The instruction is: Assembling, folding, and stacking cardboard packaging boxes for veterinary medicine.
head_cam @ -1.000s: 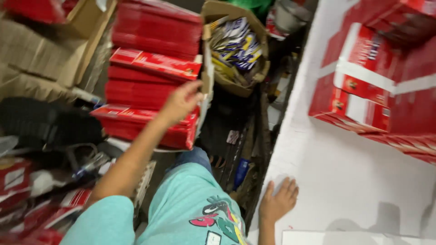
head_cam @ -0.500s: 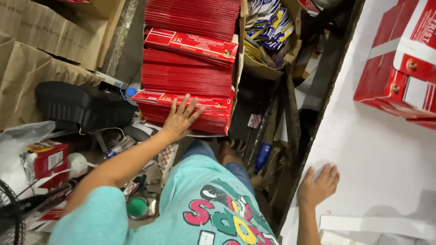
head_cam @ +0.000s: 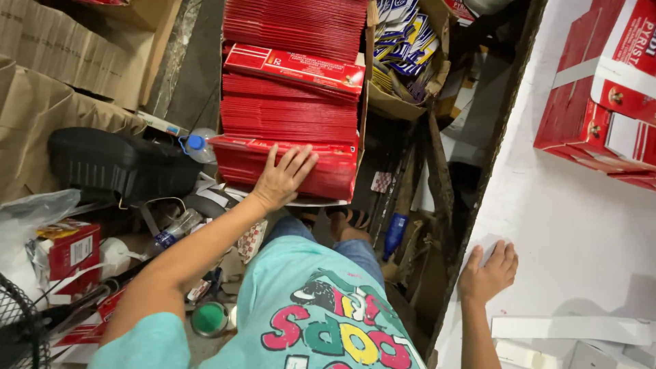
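My left hand (head_cam: 283,176) lies spread on the front of a stack of flat red cartons (head_cam: 287,167) on the floor below me, fingers apart over its near edge. More flat red cartons (head_cam: 294,68) are piled behind it. My right hand (head_cam: 488,272) rests palm down on the edge of a white table (head_cam: 588,232), fingers apart, over a small white scrap. I see my teal printed shirt and a foot in a sandal beneath me.
A box of blue and yellow flat packs (head_cam: 406,41) stands right of the red piles. Made-up red and white boxes (head_cam: 601,102) sit on the table's far right. Brown cardboard (head_cam: 61,75), a black case (head_cam: 116,164), bottles and clutter fill the left floor. White strips (head_cam: 574,329) lie near my right hand.
The view has swung down and left. My left hand has slid from the upper piles down onto the front red stack. My right hand stays on the table edge.
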